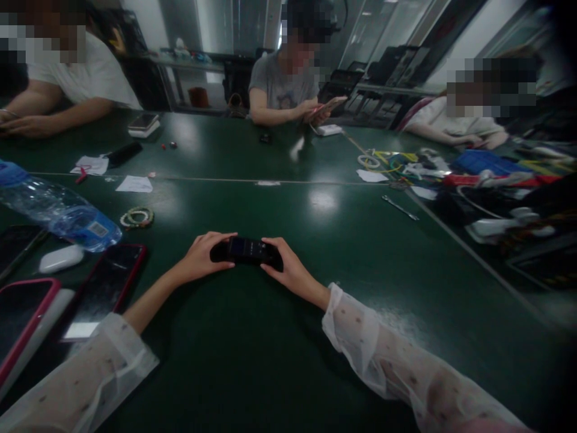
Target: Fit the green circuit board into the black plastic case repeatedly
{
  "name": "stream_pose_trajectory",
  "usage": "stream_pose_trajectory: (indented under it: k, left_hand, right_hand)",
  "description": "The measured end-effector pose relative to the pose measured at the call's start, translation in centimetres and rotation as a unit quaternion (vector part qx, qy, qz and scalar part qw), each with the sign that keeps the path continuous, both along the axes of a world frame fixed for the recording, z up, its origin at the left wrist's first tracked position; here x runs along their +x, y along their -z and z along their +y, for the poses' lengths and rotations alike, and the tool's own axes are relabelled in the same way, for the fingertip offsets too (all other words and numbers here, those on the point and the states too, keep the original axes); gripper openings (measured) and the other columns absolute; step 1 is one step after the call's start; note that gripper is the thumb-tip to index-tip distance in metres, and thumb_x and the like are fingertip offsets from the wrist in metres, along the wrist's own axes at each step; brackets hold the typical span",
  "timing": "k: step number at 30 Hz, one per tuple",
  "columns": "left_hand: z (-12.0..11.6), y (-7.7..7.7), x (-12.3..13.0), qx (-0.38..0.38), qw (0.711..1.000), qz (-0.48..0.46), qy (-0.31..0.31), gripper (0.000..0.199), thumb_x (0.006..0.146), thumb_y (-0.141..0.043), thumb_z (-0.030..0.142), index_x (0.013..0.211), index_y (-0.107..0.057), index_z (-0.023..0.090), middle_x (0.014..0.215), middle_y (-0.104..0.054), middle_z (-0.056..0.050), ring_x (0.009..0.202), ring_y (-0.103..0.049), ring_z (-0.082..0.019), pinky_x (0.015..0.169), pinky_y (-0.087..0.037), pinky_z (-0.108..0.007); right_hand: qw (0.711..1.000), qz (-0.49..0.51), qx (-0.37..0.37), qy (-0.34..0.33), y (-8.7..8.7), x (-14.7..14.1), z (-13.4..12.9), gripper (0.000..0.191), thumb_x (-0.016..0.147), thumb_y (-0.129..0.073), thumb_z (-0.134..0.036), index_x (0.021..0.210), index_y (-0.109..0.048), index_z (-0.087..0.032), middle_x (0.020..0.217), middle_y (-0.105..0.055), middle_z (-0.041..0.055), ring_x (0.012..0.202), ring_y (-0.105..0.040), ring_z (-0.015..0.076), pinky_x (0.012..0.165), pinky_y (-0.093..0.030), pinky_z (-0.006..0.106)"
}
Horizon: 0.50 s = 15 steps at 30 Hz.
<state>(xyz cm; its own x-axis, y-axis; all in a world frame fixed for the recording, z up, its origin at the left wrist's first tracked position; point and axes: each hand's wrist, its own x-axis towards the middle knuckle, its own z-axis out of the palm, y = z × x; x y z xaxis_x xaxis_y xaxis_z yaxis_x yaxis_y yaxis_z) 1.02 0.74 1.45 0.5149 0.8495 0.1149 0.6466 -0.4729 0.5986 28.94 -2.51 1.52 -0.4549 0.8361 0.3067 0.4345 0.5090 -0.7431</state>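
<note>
A small black handheld device (246,250) with rounded ends and a dark screen-like panel is held level just over the green table (279,337). Its left end sits between the thumb and fingers of my left hand (205,257). My right hand (286,264) grips the other end the same way. Faint light marks show on the panel, too small to read. To the left of my left hand lies a red-edged phone (110,279), and beyond it are beaded bracelets (137,218).
A large water bottle (58,207) lies on its side at left, near a white earbud case (62,259) and another phone (22,319). A wrench (400,207) and a tangle of cables (392,161) lie to the right. Three people sit across the table.
</note>
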Motion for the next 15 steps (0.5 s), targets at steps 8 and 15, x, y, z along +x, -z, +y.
stream_pose_trajectory:
  k: [8,15]
  left_hand:
    - [-0.11,-0.27,0.12,0.001,1.0,-0.001,-0.003,0.07,0.078,-0.071,0.047,0.139,-0.041,0.034,0.133,-0.054,-0.005,0.122,-0.046,-0.03,0.102,-0.033,-0.049]
    - [0.09,0.14,0.04,0.011,1.0,0.002,0.005,0.068,0.077,-0.071,0.049,0.138,-0.043,0.033,0.133,-0.055,-0.004,0.123,-0.047,-0.029,0.101,-0.033,-0.047]
  right_hand:
    - [1.0,-0.017,-0.011,0.012,0.57,0.02,0.0,0.062,0.082,-0.065,-0.017,0.136,-0.036,-0.028,0.131,-0.05,0.0069,0.121,-0.051,0.0227,0.105,-0.044,0.049]
    - [0.999,-0.029,-0.004,0.02,0.64,-0.09,0.08,0.062,0.082,-0.066,-0.018,0.135,-0.036,-0.027,0.129,-0.051,0.008,0.12,-0.052,0.023,0.105,-0.044,0.048]
